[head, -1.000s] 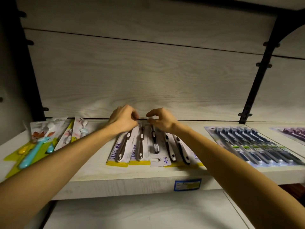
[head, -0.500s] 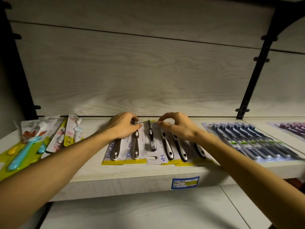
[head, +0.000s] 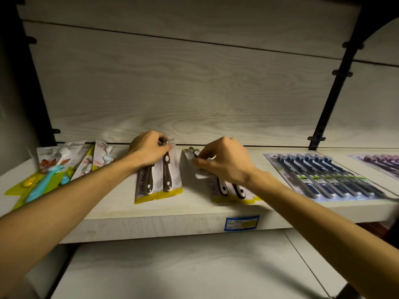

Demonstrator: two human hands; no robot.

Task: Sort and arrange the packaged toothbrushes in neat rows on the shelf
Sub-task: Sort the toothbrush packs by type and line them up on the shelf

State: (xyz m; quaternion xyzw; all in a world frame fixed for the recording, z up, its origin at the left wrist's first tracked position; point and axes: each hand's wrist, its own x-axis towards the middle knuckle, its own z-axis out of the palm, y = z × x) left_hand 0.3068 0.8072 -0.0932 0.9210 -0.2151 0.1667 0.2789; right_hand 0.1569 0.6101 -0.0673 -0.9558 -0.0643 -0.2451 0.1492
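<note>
The scene is dimly lit, brightest on the back panel [head: 194, 100] above the hands. Corners are darkened by vignetting. Straight edges are bowed by wide-angle distortion. Motion blur is seen on the right hand [head: 224, 160] and nearby packs [head: 226, 190]. Shadow is cast under the shelf [head: 151, 225].

A pale wood-grain shelf board [head: 194, 214] carries a blue price label [head: 241, 222] on its front edge. Above that label lie yellow-edged carded toothbrush packs [head: 228, 190]; left of it, a matching pair of packs [head: 158, 182]. Farther left sit colourful children's toothbrush packs [head: 54, 169]. Right of the label lies a dark blue multi-brush pack [head: 323, 175].
</note>
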